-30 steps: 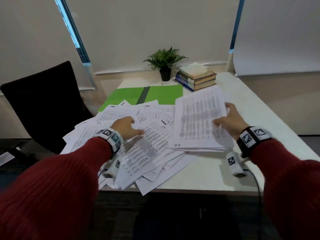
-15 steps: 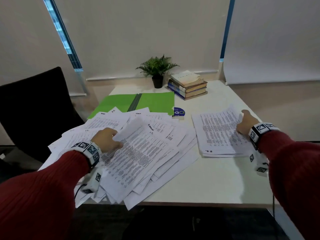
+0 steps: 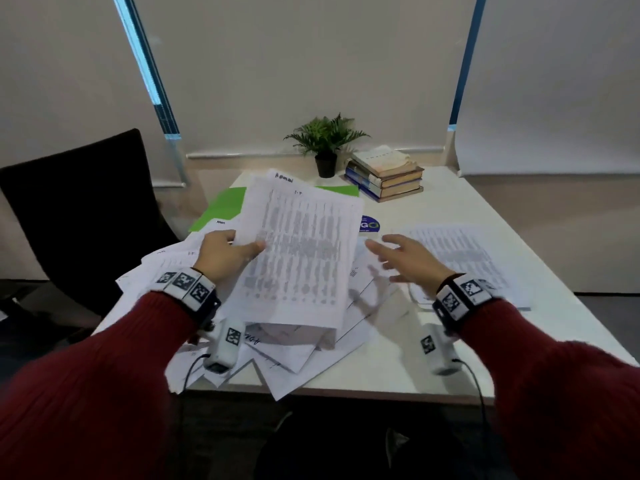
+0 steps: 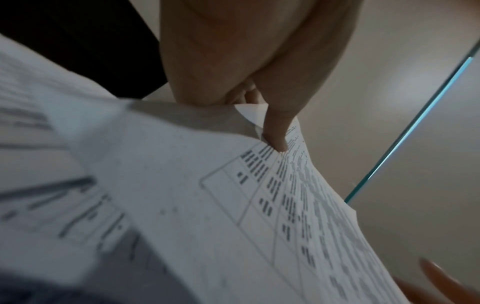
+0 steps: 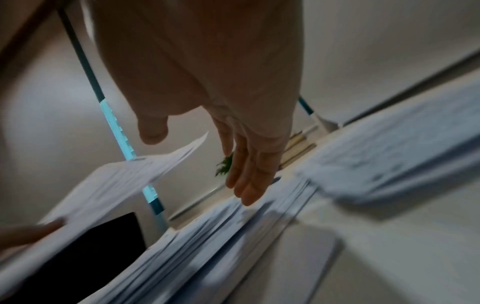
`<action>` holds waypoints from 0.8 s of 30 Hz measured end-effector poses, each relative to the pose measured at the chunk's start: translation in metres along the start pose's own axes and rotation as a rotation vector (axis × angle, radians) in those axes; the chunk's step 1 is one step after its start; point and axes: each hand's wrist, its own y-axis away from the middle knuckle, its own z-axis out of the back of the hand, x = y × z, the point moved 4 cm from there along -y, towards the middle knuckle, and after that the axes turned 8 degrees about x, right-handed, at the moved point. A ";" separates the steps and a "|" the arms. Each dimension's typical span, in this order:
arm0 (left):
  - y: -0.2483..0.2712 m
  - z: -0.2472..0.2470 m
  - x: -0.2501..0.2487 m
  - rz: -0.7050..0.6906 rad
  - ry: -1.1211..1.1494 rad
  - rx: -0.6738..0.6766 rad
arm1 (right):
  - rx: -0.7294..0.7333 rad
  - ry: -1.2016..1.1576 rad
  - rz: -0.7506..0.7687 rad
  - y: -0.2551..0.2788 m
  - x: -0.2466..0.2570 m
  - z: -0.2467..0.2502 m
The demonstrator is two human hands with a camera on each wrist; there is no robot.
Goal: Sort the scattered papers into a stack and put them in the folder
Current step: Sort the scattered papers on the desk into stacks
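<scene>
My left hand (image 3: 231,251) pinches the left edge of a lifted bundle of printed sheets (image 3: 298,258), thumb on top; the left wrist view shows the thumb (image 4: 278,131) pressing on that bundle (image 4: 233,205). Below it lie the scattered papers (image 3: 304,358) at the table's near left. My right hand (image 3: 398,258) hovers open with straight fingers (image 5: 249,185) just right of the lifted bundle, holding nothing. A tidy stack of papers (image 3: 460,258) lies to the right on the table. The green folder (image 3: 225,206) lies open behind, mostly hidden by the bundle.
A potted plant (image 3: 325,147) and a pile of books (image 3: 384,178) stand at the table's far edge. A round blue sticker (image 3: 370,225) shows beside the bundle. A black chair (image 3: 83,209) stands to the left. The white table (image 3: 450,358) ends near my wrists.
My left hand has lifted a bundle of sheets off the scattered pile. My right hand has let go of the stack on the right and moved left toward the bundle.
</scene>
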 end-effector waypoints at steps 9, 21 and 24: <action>-0.006 0.005 0.034 0.049 -0.177 -0.012 | -0.152 -0.288 0.195 -0.022 -0.008 -0.102; -0.013 0.178 0.089 0.540 -0.997 -0.021 | -0.119 -0.288 -0.013 -0.050 -0.028 -0.121; -0.012 0.188 0.105 0.616 -0.920 -0.012 | -0.083 -0.225 -0.019 -0.051 -0.028 -0.125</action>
